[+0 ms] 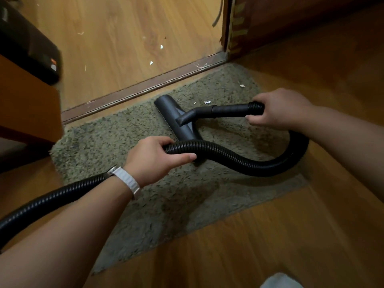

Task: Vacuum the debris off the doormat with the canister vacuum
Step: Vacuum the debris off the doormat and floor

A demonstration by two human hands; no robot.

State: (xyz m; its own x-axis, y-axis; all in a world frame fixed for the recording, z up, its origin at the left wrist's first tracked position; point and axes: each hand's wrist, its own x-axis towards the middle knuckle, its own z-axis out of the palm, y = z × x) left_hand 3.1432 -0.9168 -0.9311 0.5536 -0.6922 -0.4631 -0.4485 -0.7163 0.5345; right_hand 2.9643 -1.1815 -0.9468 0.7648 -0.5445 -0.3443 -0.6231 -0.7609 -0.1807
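1. At the far left a blurred black object (27, 44) lies above a brown wooden piece of furniture (27, 109); what it is cannot be told.
2. The black ribbed hose (41, 202) comes in low at the left edge and climbs to the right, passing under the left wrist, which wears a white watch strap (126, 180).
3. The left hand (153, 159) grips the hose above the middle of the mat. Its fingers (164, 142) curl over the top and the thumb lies along the near side.
4. The doormat (104, 146), greenish and shaggy, lies on the wooden floor (291, 225). Its far edge is against the brown threshold strip (135, 90).
5. The floor nozzle (176, 119) sits flat on the mat just beyond the left hand. One end points toward the threshold and the other is hidden behind the hose.
6. Small white scraps of debris (207, 102) lie on the mat just right of the nozzle, with another near the mat's far right corner. More white scraps (161, 46) lie on the floor past the threshold.
7. From the left hand the hose swings right, loops over the mat's right edge and rises into the right hand (282, 110).
8. The right hand's fingers are wrapped round the joint between the hose and a smooth rigid tube (218, 111). The tube runs left and bends down into the nozzle.
9. A dark door frame (232, 28) stands at the upper right.
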